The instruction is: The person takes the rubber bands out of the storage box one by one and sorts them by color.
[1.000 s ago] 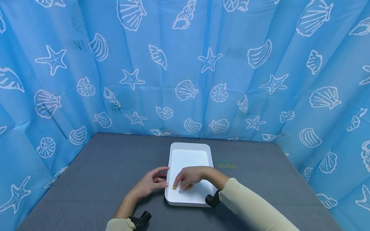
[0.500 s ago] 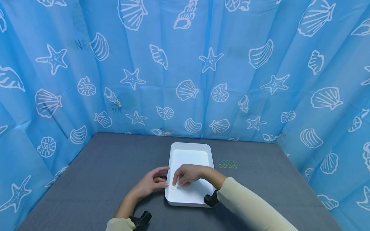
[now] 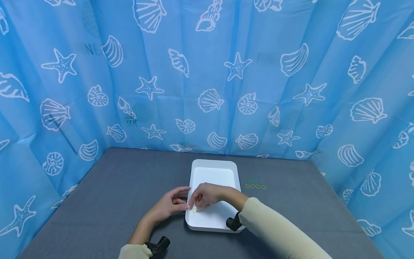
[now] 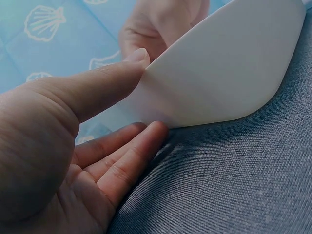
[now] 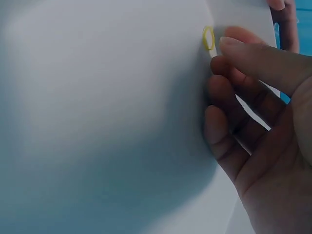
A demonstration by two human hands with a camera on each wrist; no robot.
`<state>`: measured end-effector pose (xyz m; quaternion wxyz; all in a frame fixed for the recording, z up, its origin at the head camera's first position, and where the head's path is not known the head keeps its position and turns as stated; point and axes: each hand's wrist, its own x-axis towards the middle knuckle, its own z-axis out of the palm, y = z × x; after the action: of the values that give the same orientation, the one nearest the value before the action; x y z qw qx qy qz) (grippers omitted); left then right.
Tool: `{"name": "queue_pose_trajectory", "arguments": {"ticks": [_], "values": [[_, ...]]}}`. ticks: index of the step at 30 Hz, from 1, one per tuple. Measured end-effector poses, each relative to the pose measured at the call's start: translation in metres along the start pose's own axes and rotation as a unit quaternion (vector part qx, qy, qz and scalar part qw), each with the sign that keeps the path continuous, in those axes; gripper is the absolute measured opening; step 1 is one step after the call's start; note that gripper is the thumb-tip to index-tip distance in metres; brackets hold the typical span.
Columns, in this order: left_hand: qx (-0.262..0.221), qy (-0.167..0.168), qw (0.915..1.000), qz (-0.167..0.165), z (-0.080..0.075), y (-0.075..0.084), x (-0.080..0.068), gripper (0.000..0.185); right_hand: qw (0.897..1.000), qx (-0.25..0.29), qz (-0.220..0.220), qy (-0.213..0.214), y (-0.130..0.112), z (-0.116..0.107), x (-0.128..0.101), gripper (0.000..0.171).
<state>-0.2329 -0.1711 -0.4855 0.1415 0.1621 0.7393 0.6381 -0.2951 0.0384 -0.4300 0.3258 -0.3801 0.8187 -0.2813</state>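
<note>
A white tray [image 3: 215, 176] lies lengthwise on the grey table. Inside it, near the left wall, is a small thin yellow ring [image 5: 208, 38] that looks like a rubber band. Just beside this ring are the fingertips of my right hand [image 3: 207, 195], the fingers bent loosely, with nothing visible between thumb and fingers in the right wrist view. My left hand [image 3: 166, 207] steadies the tray's left side from outside. In the left wrist view its thumb [image 4: 112, 85] touches the rim and its extended fingers [image 4: 129, 165] meet the wall's lower edge.
Right of the tray, small rings lie in two rows on the table, yellow rings [image 3: 247, 186] in front and green rings [image 3: 247, 181] behind. A blue curtain [image 3: 194, 72] with white shell prints encloses the back and sides.
The right hand's fingertips have shifted slightly back and left around the ring on the tray floor. The left hand stays at the tray's side.
</note>
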Motion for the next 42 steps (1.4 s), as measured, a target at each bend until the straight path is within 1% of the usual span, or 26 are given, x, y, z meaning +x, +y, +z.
{"name": "queue_pose_trajectory", "arguments": {"ticks": [4,10,14,19,26,30,34,42], "values": [[0.003,0.001,1.0,-0.001,0.0,0.0,0.001,0.065,1.0,-0.004,0.008,0.0,0.002,0.0,0.001,0.019],[0.009,0.005,0.9999,0.001,0.0,0.002,0.0,0.065,0.999,-0.041,-0.009,-0.004,0.002,-0.001,0.003,0.02],[0.014,0.007,0.9999,-0.001,0.0,0.003,0.0,0.065,0.999,-0.05,-0.01,-0.007,0.003,-0.001,0.004,0.018],[0.019,0.01,0.9998,0.001,-0.001,0.002,0.0,0.065,0.998,-0.063,-0.001,-0.013,0.005,0.0,0.005,0.017],[0.013,0.008,0.9999,0.001,0.0,0.001,0.0,0.063,0.994,-0.105,0.015,-0.013,0.004,0.001,0.006,0.016],[0.012,0.009,0.9999,-0.002,0.0,0.001,0.001,0.063,0.993,-0.119,0.022,-0.008,0.005,-0.001,0.003,0.015],[0.019,0.011,0.9998,-0.004,-0.001,0.0,0.003,0.063,0.994,-0.11,0.028,-0.001,0.008,-0.003,0.001,0.015],[0.013,0.008,0.9999,-0.001,-0.001,-0.002,0.001,0.064,0.996,-0.075,0.038,0.02,0.013,-0.006,-0.003,0.015]]}}
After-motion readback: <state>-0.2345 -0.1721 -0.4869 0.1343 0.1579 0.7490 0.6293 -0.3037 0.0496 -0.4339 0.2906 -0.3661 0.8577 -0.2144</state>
